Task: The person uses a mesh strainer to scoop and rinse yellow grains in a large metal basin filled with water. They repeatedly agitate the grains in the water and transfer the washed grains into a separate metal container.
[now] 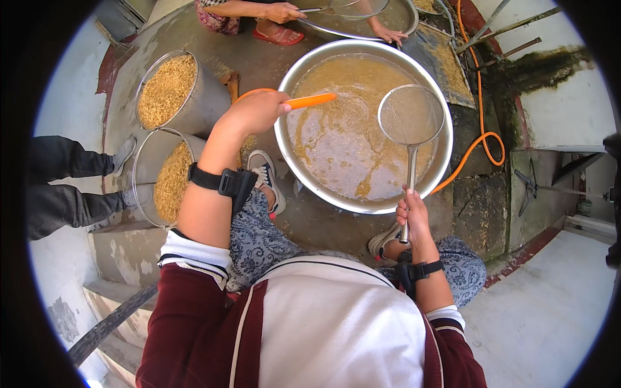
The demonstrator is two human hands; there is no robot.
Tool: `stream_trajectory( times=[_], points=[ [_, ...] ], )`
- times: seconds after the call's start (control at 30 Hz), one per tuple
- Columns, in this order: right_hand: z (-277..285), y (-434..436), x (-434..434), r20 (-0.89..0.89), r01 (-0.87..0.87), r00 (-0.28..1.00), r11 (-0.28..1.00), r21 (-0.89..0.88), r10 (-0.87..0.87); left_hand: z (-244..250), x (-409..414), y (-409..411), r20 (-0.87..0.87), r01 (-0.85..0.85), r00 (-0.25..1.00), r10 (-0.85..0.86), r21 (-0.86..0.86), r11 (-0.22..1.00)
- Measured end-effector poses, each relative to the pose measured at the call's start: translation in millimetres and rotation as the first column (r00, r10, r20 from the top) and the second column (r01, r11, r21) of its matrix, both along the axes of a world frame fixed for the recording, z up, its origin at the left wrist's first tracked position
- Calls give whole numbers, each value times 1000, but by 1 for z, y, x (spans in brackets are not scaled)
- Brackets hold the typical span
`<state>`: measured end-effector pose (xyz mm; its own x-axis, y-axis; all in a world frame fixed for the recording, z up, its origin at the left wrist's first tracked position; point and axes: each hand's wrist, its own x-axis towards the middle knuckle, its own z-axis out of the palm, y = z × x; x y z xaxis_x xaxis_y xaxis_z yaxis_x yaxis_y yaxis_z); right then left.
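A wide metal basin (pixel 282 138) of cloudy water (pixel 330 157) stands before me, with tan grain or husks drifting in it. My left hand (pixel 259 110) grips an orange hose (pixel 313 101) near its end, over the basin's left side. The hose end points right, above the water; whether water flows from it is hard to tell. Held by its metal handle in my right hand (pixel 412 213) is a round wire-mesh skimmer (pixel 411 115). Its mesh is over the right part of the basin and looks bare.
Two metal buckets (pixel 208 97) of golden husks stand at left, near another person's legs (pixel 77 179). Across from me, a co-worker's hand (pixel 284 13) holds a strainer (pixel 356 7) over a second basin (pixel 413 17). An orange hose loop (pixel 499 145) lies at right. Steps (pixel 121 257) descend at lower left.
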<state>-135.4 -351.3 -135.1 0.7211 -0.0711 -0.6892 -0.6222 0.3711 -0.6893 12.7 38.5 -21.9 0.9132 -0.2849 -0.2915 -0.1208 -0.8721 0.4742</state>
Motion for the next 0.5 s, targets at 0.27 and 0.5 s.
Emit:
stream_trajectory(
  times=[0.27,0.5],
  points=[
    [-11,21,14,26,-72,997,986,-151,76,1,2,-3,-12,-20,1000,21,102,995],
    [-19,14,11,34,23,999,990,-136,-18,-5,7,-6,-40,-2,999,9,156,988]
  ],
)
